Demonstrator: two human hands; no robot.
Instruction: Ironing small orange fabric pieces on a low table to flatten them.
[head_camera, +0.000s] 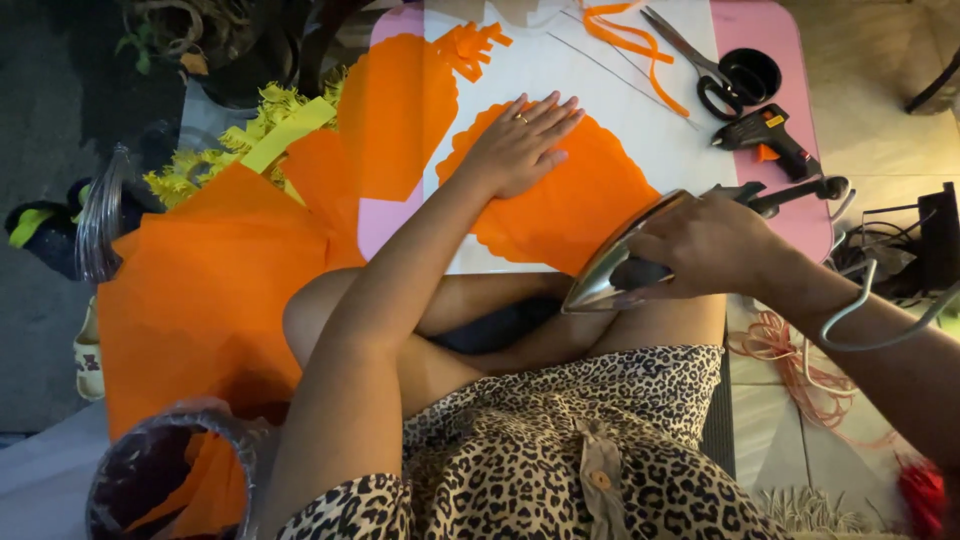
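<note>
Low white-and-pink table (760, 30) on tiled floor, seen from above over crossed legs.
Large orange sheets (200, 300) lie at left. On the table, a scallop-edged orange paper piece (580, 205), flat. Left hand (520, 150) rests palm-down on its far edge, fingers straight, slightly spread. Right hand (700, 245) grips the iron (625, 255) handle, fingers wrapped, at the paper's near right edge. Scissors (715, 65) and glue gun (770, 135) far right.
</note>
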